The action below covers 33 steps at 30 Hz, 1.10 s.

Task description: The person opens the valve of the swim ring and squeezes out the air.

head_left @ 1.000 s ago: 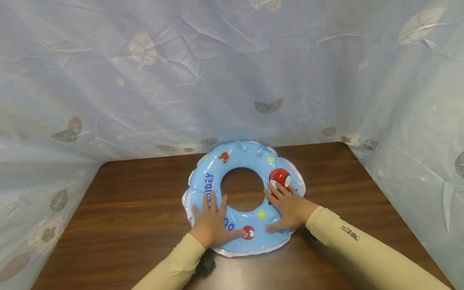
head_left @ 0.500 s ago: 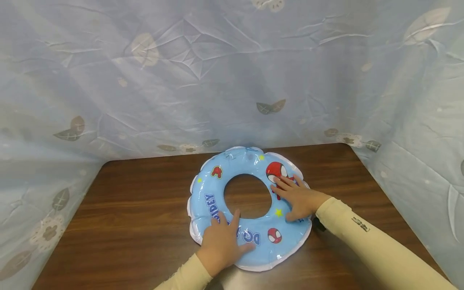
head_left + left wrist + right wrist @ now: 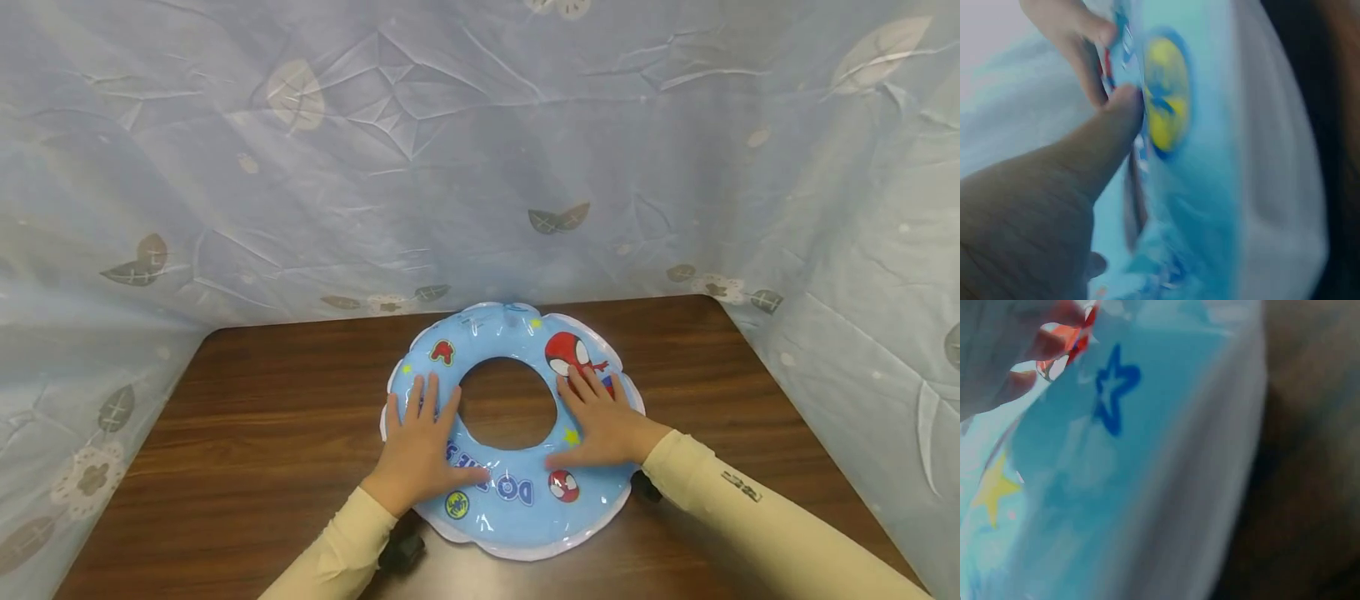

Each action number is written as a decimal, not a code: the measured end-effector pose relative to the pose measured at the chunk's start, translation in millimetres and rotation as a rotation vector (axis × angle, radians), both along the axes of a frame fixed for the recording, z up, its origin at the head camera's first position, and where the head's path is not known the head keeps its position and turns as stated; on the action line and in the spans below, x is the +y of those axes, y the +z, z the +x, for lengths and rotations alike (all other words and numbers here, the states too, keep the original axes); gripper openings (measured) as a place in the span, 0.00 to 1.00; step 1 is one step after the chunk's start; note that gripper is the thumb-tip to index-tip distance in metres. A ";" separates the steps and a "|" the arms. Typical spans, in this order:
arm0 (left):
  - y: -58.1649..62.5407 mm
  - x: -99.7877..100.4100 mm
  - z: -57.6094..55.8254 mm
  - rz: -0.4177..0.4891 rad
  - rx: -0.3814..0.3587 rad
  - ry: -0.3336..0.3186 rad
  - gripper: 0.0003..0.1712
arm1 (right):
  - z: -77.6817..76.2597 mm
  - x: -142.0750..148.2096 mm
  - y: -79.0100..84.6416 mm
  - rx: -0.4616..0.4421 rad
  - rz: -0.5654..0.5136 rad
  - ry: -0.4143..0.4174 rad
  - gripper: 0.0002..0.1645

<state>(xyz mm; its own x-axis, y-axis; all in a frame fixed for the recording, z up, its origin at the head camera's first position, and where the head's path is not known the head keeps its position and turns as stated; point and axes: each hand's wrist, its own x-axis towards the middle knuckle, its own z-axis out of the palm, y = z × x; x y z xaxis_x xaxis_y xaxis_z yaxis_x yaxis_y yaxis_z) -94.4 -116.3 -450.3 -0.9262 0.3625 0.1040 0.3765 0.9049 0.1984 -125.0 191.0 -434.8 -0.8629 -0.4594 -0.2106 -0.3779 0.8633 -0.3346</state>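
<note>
A light blue inflatable swim ring (image 3: 517, 521) with a scalloped white edge and red cartoon prints lies on the brown wooden table. My left hand (image 3: 416, 454) rests on its left side with fingers spread and straight, the thumb pointing inward. On the right side, my right hand (image 3: 603, 425) lies with its fingers stretched over the red figure. Seen from the left wrist, the thumb (image 3: 1110, 122) touches the ring beside a yellow round print (image 3: 1167, 94). The right wrist view shows fingertips on the ring near a blue star outline (image 3: 1113, 387).
The wood-grain table (image 3: 285, 425) reaches back to a pale blue-grey curtain (image 3: 480, 167) with leaf and flower prints, which hangs behind it and along both sides. A small dark device (image 3: 402, 552) sits under the left wrist.
The swim ring has turned counterclockwise, its lettering shifting from the left side toward the front. My left hand moved toward me with it, then back up to the left side. The right hand stays on the right side.
</note>
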 end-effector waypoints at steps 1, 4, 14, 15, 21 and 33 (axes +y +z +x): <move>-2.1 -2.8 -2.6 -0.016 -0.005 0.000 0.73 | 0.3 -0.8 -1.3 -0.022 -0.007 -0.010 0.79; -6.8 -7.5 -8.8 -0.048 -0.029 -0.001 0.76 | -1.6 -0.7 -10.1 -0.070 -0.016 -0.034 0.81; -3.9 -8.1 -17.3 -0.044 -0.125 -0.026 0.77 | -8.2 -3.8 -14.2 -0.138 0.066 -0.043 0.82; -3.7 -8.2 -17.5 -0.040 -0.133 -0.027 0.77 | -8.6 -3.9 -15.7 -0.138 0.076 -0.037 0.83; -10.8 -9.1 -21.6 -0.047 -0.194 -0.044 0.77 | -9.5 -7.6 -18.6 -0.143 0.161 -0.020 0.85; -17.4 -5.5 -31.9 -0.128 -0.377 -0.042 0.84 | -10.0 -6.9 -15.6 -0.182 0.179 -0.032 0.84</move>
